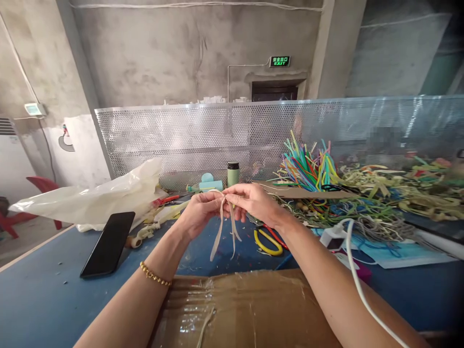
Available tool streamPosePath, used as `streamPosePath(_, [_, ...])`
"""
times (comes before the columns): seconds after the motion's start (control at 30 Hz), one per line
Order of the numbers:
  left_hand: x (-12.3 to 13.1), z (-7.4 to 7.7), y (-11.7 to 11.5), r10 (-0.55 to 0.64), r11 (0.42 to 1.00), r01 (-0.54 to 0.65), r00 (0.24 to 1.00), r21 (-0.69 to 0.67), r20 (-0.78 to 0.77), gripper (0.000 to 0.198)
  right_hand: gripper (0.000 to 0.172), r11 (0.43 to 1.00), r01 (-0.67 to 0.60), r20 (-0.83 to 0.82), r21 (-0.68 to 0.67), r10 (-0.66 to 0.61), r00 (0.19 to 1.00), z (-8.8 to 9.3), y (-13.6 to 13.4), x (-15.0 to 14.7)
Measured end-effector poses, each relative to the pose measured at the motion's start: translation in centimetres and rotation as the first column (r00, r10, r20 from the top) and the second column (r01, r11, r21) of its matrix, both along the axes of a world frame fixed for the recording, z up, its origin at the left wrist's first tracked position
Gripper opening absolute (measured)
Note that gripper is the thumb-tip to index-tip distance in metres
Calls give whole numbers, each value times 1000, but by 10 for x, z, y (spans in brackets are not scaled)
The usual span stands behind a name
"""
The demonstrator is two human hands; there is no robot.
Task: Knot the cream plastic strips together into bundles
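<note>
Currently, the pale strips [217,238] hang from both hands, just beyond the far edge of the cardboard [271,309]. Grip: left hand [203,209] and right hand [255,202] each pinch the strips at the fingertips, close together. Risk, as judged: the strips look thin and limp; a slackened pinch could let one slip, and loose ends could twist together or catch on the yellow handle [277,252] to the right. Surface: blue counter [43,295], flecked with scraps; black phone [108,245] left, tangled strands [377,215] far right. Room: perforated metal screen [181,140], bare concrete wall [152,53], lit exit sign [280,61].
</note>
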State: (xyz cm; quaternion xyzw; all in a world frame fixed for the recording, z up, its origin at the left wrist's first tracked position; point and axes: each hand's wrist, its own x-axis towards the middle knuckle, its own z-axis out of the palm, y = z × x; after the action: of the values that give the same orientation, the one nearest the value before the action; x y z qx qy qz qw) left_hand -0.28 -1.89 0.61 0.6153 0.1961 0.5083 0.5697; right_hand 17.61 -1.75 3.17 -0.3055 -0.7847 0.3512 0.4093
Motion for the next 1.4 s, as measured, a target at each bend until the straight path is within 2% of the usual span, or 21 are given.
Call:
streamPosePath(0.1, [-1, -1, 2, -17, 1000, 17, 998, 3, -55, 16, 23, 1000, 26, 42, 12, -26, 999, 0, -2, 2])
streamPosePath(0.2, [-2, -2, 2, -12, 1000, 11, 998, -10, -62, 12, 18, 982, 116, 127, 150, -136, 983, 3, 3, 8])
streamPosePath(0.27, [-2, -2, 2, -8, 1000, 7, 998, -12, -70, 11, 20, 911, 239, 121, 335, -293, 948, 4, 7, 11])
streamPosePath(0.37, [0, -2, 0, -27, 1000, 27, 993, -9, -113, 13, 17, 748, 369, 32, 552, -461, 887, 4, 8, 9])
streamPosePath(0.5, [3, -2, -1, -49, 999, 48, 988, -13, -147, 15, 17, 707, 327, 85, 627, -479, 873, 4, -3, -1])
streamPosePath(0.6, [4, -1, -2, -70, 998, 70, 983, -7, -167, 19, 11, 671, 321, 154, 668, -547, 823, 3, -11, -6])
streamPosePath(0.67, [4, 0, -4, -79, 997, 78, 978, -12, -194, 21, 11, 667, 332, 191, 667, -583, 790, 3, -13, -7])
streamPosePath(0.73, [4, 1, -5, -97, 995, 95, 972, -23, -213, 23, 14, 695, 368, 195, 618, -589, 785, 2, -12, -8])
streamPosePath(0.8, [3, 1, -6, -119, 993, 113, 971, -39, -209, 22, 13, 765, 388, 161, 514, -530, 832, 2, -9, -8])
streamPosePath(0.9, [4, 1, -6, -116, 992, 105, 977, -68, -177, 18, 13, 884, 363, 55, 295, -395, 917, 1, -4, -8])
streamPosePath(1.0, [3, 1, -6, -114, 991, 101, 978, -83, -174, 18, 14, 951, 308, -64, 13, -307, 950, -1, 0, -8])
streamPosePath(1.1, [2, 1, -7, -151, 987, 138, 969, -80, -197, 17, 14, 956, 183, -204, -230, -231, 951, -3, 2, -11])
streamPosePath(1.2, [0, 2, -6, -181, 983, 167, 961, -82, -211, 16, 12, 916, 11, -335, -401, -158, 929, -4, 2, -15])
streamPosePath(1.3, [-2, 3, -5, -197, 980, 184, 956, -77, -218, 15, 12, 861, -123, -431, -493, -119, 895, -3, 0, -18])
streamPosePath(1.4, [-4, 2, -4, -235, 972, 224, 945, -73, -227, 12, 16, 838, -171, -477, -519, -117, 871, 0, -2, -18])
